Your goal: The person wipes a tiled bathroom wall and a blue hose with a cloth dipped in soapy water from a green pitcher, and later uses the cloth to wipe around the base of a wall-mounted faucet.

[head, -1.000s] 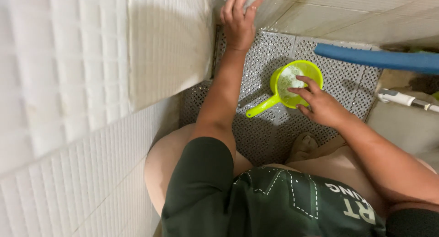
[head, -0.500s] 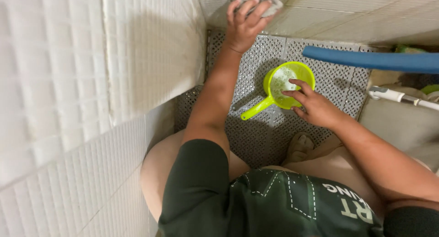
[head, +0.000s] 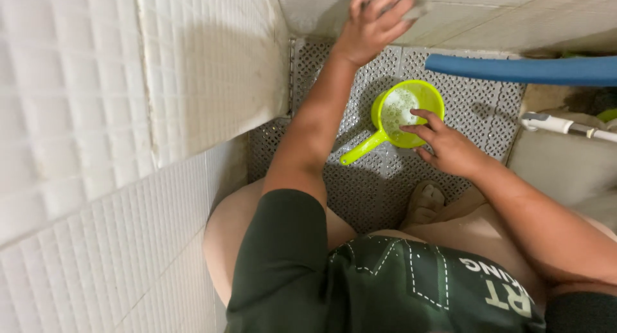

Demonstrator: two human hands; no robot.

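1. Hands of a crouching person, seen from above, work in a corner of white tiled walls over a grey perforated plastic floor mat.
2. The left hand, at twelve o'clock, reaches up the tiled wall with its fingers spread and pressed flat over a pale cloth or sponge, which shows only at the fingertips.
3. The right hand, just right of centre, rests its fingertips on the rim of a lime-green plastic scoop with a long handle; the fingers are loosely curled, and whether they pinch the rim cannot be told.
4. The scoop stands on the mat near one o'clock from centre, its handle pointing toward seven o'clock, with foamy whitish liquid inside.
5. A blue plastic pipe crosses at two o'clock, well apart from the scoop.
6. A white spray nozzle with a metal hose lies at three o'clock.
7. A bare foot rests on the mat just below the right hand.
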